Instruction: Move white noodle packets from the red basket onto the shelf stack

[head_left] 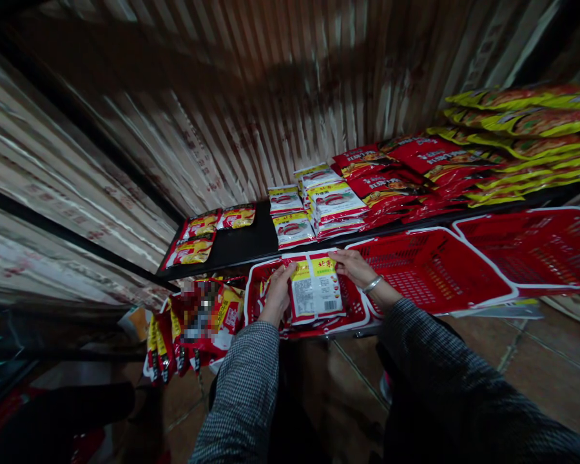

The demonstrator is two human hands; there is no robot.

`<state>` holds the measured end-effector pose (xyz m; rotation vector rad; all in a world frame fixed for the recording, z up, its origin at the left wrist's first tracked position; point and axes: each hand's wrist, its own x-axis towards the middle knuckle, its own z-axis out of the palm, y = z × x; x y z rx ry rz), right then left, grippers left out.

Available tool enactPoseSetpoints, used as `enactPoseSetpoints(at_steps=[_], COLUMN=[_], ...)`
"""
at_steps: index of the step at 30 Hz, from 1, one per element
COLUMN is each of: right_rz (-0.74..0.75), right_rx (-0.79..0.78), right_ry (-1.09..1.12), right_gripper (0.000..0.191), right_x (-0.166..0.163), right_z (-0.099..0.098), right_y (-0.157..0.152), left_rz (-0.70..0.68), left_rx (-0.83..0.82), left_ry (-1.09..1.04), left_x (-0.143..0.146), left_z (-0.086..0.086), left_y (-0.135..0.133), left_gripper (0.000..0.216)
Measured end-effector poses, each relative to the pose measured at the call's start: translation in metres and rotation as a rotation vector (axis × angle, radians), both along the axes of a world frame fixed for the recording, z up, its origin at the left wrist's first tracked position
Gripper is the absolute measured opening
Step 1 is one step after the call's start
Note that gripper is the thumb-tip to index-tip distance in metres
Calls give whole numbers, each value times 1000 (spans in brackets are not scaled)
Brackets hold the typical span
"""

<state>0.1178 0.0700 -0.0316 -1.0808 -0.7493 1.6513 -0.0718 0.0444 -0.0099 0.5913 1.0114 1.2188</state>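
Both my hands grip a white, yellow and red food packet [318, 290], its printed back with a barcode facing up. My left hand [279, 291] pinches its left edge, and my right hand [355, 267], with a silver bracelet at the wrist, pinches the upper right corner. Below the packet is a red basket [362, 309] with a white rim, holding more packets that are mostly hidden. Just beyond, similar white and yellow packets [336, 203] lie in stacks on a black shelf [258, 241].
Red packets [391, 177] and a tall pile of yellow-edged packets [526, 142] fill the shelf's right side. A few smaller packets [196, 238] lie at its left end. Red baskets [430, 270] line its front. Another basket's red packets [217, 312] stand at left. Corrugated sheeting [270, 96] backs the shelf.
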Motion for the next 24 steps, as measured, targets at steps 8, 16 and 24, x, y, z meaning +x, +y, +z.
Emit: enactPoseSetpoints(at_steps=[8, 16, 24], right_rz=[43, 98, 101], right_rx=[18, 89, 124], right_ry=[9, -21, -44], right_gripper=[13, 22, 29], right_x=[0, -1, -5], right_z=[0, -11, -6], right_y=[0, 0, -2], left_rz=[64, 93, 42], left_rx=[-67, -56, -49], left_ry=[30, -2, 34], left_x=[-1, -7, -7], left_z=[-1, -5, -5], left_y=[1, 5, 2], left_gripper=[34, 34, 35])
